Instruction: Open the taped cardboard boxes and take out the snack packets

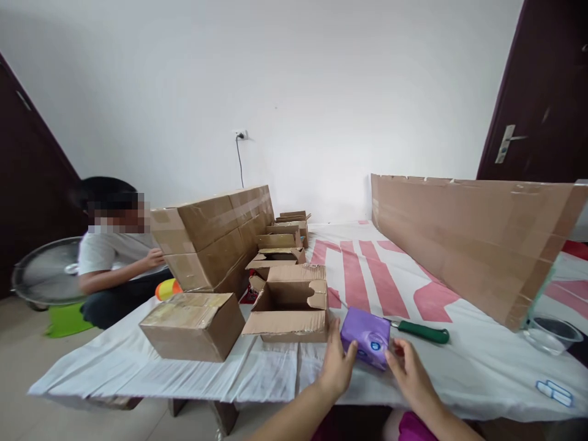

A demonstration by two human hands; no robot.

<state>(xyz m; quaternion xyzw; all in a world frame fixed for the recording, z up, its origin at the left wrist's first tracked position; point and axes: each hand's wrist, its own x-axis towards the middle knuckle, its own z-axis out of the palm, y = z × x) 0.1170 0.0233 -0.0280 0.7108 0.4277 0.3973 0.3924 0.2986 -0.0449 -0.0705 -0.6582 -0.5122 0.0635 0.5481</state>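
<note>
A purple plastic-wrapped packet (365,337) with small blue round marks is held low over the white cloth. My left hand (337,364) grips its left side, thumb on the front. My right hand (408,370) pinches its lower right corner with thumb and fingers. Just behind the packet lies a green-handled knife (422,331), its blade partly hidden by the packet. To the left of my left hand stands an open cardboard box (294,324) with its flaps folded out. The contents of that box cannot be seen from here.
A closed cardboard box (193,327) sits front left. More open boxes (280,257) run back toward the wall beside stacked sealed boxes (215,239). A tall cardboard panel (463,239) and a clear plastic bowl (551,334) stand right. A person (119,257) crouches left near a fan (48,272).
</note>
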